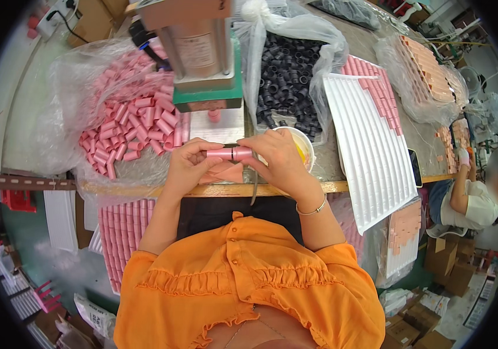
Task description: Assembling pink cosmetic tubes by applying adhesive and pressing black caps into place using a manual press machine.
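Between my two hands, level above the table's front edge, is a pink tube (pixel 220 153) with a narrow black band showing near its right part. My left hand (pixel 188 166) pinches the left end with thumb and fingers. The right end is gripped by my right hand (pixel 281 160), which wears a bracelet at the wrist. Just below the tube lies a folded pinkish pad (pixel 225 172). Beyond my hands stands a press with a green head (pixel 208 99) over a metal plate (pixel 217 129). Behind my right hand, a white tub (pixel 313 150) is partly hidden.
Many loose pink tubes (pixel 132 125) lie on plastic at left. Black short tubes (pixel 289 81) fill a clear bag behind the tub. A white ribbed tray (pixel 365 151) overhangs the table edge at right, near a phone (pixel 415 168). Another person (pixel 470 198) sits far right.
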A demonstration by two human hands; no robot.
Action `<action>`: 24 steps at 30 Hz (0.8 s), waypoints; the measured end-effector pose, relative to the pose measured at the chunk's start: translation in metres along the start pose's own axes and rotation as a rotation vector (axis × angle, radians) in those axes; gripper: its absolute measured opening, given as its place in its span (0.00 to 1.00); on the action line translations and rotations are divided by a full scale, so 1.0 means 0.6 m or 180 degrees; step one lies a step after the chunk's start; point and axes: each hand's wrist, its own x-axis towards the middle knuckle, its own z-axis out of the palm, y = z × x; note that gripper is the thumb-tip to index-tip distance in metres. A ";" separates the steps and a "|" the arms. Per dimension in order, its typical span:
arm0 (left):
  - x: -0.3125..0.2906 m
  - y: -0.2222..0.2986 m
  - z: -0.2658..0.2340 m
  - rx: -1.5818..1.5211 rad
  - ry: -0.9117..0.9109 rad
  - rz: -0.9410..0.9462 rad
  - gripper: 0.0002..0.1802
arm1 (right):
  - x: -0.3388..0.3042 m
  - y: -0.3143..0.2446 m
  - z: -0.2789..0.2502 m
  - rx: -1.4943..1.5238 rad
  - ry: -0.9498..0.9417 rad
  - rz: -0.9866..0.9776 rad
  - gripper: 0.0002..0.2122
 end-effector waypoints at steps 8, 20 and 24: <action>0.006 -0.017 0.006 -0.0360 0.0275 0.0050 0.29 | 0.003 -0.021 0.048 -0.0267 -0.0297 0.0407 0.08; 0.061 0.010 -0.091 0.2518 0.0758 0.0356 0.19 | 0.116 0.049 0.154 0.0048 -0.0089 0.1102 0.15; -0.012 0.018 -0.092 0.1821 0.0404 0.0189 0.23 | 0.100 0.019 0.136 -0.0914 -0.0039 0.1020 0.22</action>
